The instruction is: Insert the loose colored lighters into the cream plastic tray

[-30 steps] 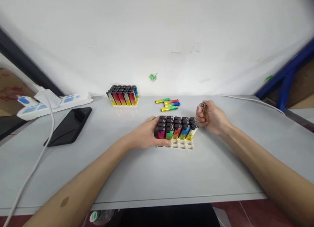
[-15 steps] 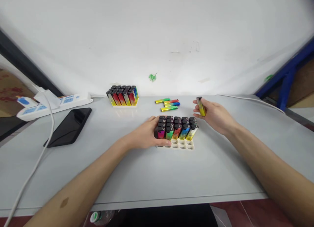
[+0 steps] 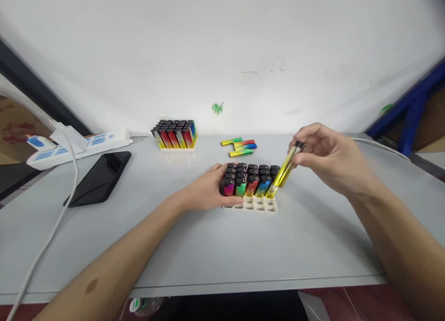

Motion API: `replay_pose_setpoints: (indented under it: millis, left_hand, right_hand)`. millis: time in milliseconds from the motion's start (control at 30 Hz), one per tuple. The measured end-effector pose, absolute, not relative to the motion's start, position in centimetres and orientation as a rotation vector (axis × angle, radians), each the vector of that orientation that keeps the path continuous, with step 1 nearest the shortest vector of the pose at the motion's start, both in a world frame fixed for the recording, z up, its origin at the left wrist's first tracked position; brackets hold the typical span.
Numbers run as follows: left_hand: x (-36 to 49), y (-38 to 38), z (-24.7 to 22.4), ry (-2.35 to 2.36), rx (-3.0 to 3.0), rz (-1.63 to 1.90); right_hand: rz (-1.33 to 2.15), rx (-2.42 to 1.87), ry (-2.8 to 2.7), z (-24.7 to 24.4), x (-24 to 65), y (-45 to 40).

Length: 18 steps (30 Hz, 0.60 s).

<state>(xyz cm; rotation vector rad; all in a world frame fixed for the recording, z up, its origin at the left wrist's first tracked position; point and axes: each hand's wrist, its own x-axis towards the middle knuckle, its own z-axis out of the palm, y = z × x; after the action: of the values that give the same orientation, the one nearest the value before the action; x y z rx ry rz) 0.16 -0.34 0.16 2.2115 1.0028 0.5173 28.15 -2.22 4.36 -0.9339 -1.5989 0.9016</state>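
My left hand [image 3: 210, 189] wraps around the left end of a white slotted tray [image 3: 256, 209], thumb along its front and fingers behind. Upright lighters [image 3: 252, 185] with black tops and coloured metallic bodies fill the tray's back rows; the slots showing at its front hold nothing. Between the thumb and fingers of my right hand [image 3: 325, 156] is a yellow lighter [image 3: 287, 167], gripped by its dark top end and tilted. Its lower end overlaps the right front lighter in view; I cannot tell whether they touch. Several loose lighters [image 3: 239, 146] lie flat behind the tray.
A second tray full of upright lighters [image 3: 175, 135] stands at the back left. Further left are a black phone [image 3: 99, 179] and a white power strip [image 3: 81, 147] with a cable [image 3: 55, 223]. A white wall [image 3: 222, 57] rises behind the grey table [image 3: 222, 256].
My right hand has moved right and turned over, bringing the yellow lighter down toward the tray's right end with its lower end pointing left. My left hand stays on the tray.
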Motion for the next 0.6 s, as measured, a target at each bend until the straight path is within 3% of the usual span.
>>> replay_pose_setpoints:
  millis: [267, 600]
  left_hand:
    - [0.2, -0.4, 0.2, 1.009, 2.175, 0.542]
    - [0.3, -0.5, 0.2, 1.024, 2.198, 0.529]
  right_hand:
    - [0.204, -0.975, -2.044, 2.1, 24.3, -4.1]
    - [0.066, -0.832, -2.086, 1.5, 23.6, -4.0]
